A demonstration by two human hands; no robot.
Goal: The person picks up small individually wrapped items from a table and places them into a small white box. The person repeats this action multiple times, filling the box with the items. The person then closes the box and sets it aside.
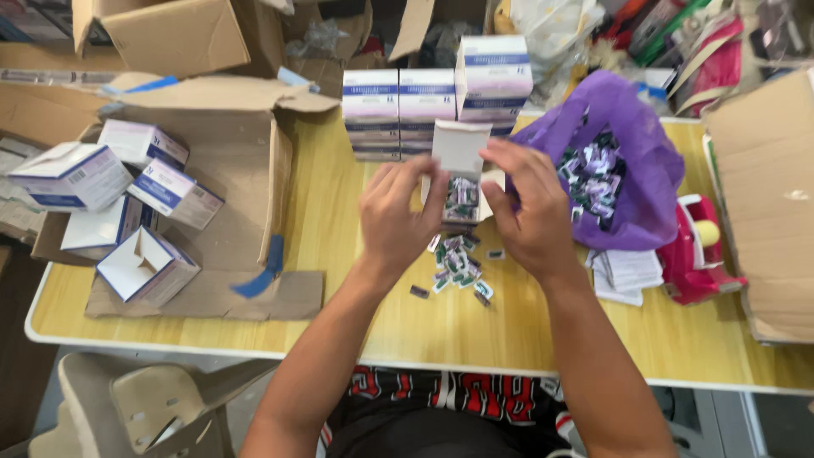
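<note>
A small white carton with its top flap up stands on the yellow table, filled with little sachets. My left hand grips its left side. My right hand holds its right side, fingers curled over the open flap. Several loose sachets lie on the table just below the carton, between my wrists.
A purple plastic bag of sachets lies right of my hands. Stacked white and blue boxes stand behind. An open cardboard case with empty cartons sits at left. A red tape dispenser and folded leaflets are at right.
</note>
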